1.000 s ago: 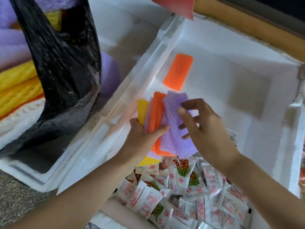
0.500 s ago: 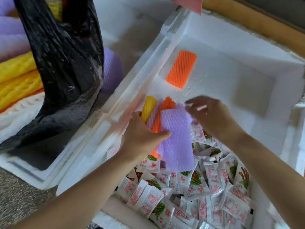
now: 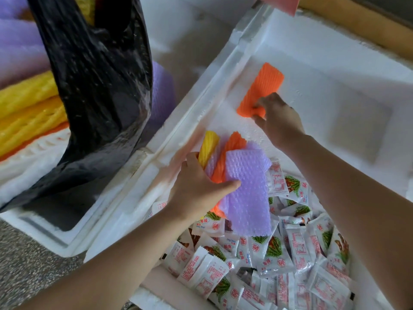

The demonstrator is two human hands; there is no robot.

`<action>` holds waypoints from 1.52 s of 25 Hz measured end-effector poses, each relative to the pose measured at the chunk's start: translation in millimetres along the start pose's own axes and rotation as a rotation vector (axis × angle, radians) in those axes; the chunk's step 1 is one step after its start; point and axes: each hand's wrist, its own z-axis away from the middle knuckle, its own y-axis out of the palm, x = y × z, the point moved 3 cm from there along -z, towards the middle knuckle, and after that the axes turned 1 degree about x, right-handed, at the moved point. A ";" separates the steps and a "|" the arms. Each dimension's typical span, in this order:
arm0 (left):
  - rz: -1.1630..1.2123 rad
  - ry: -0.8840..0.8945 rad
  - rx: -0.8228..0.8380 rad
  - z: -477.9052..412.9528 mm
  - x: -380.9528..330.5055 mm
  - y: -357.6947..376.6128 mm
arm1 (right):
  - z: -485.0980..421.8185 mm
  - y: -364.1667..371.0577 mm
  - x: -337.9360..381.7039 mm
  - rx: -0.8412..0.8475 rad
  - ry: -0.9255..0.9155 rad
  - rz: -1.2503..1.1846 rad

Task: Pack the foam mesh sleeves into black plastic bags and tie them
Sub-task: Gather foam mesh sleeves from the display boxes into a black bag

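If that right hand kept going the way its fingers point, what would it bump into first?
The lone orange foam sleeve, which the right hand pinches at its near end; beyond that, probably the white foam box's side wall.

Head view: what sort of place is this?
Probably a packing or stockroom corner: white foam boxes, one heaped with sealed sachets, and stacked foam sleeves beside a black bag.

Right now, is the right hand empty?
No, the right hand pinches the near end of the lone orange sleeve lying in the foam box.
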 end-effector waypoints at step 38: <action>-0.333 0.610 -0.730 157.8 -121.9 -271.9 | 115.5 -197.4 312.9 0.012 -0.401 -0.808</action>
